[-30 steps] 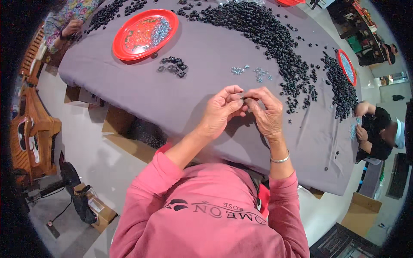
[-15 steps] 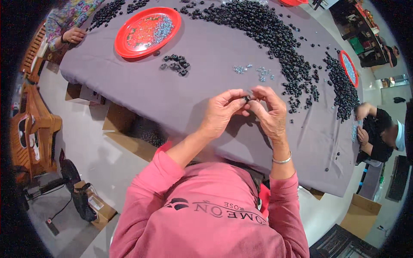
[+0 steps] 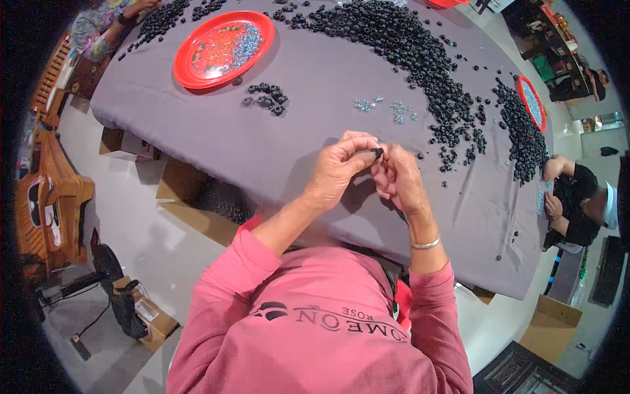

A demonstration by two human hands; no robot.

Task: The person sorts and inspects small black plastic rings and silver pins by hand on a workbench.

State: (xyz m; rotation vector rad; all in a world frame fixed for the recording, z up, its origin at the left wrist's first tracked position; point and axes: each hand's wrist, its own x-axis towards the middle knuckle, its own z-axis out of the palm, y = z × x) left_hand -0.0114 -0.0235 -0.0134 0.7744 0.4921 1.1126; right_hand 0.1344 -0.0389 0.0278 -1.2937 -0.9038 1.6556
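Between the thumb and forefinger of my left hand (image 3: 333, 172) is a small black bead (image 3: 378, 152), held just above the grey cloth. My right hand (image 3: 405, 178) is closed right beside it, thumb and forefinger pinched together near the bead. Whatever those right fingertips hold is too small to make out. Beyond my hands, small pale-blue rhinestones (image 3: 401, 111) lie in two loose patches. Farther left sits a little group of larger black beads (image 3: 269, 98).
A red plate (image 3: 182, 77) with pale-blue stones lies at the far left. A long heap of black beads (image 3: 400, 46) curves along the far and right side of the table. Co-workers sit at both sides; one's hand (image 3: 554, 207) rests at the right edge.
My right hand has turned, its fingers curling in closer under the thumb. My left hand stays nearly still with the bead. The far-left co-worker's hand has moved up and away from the table edge.
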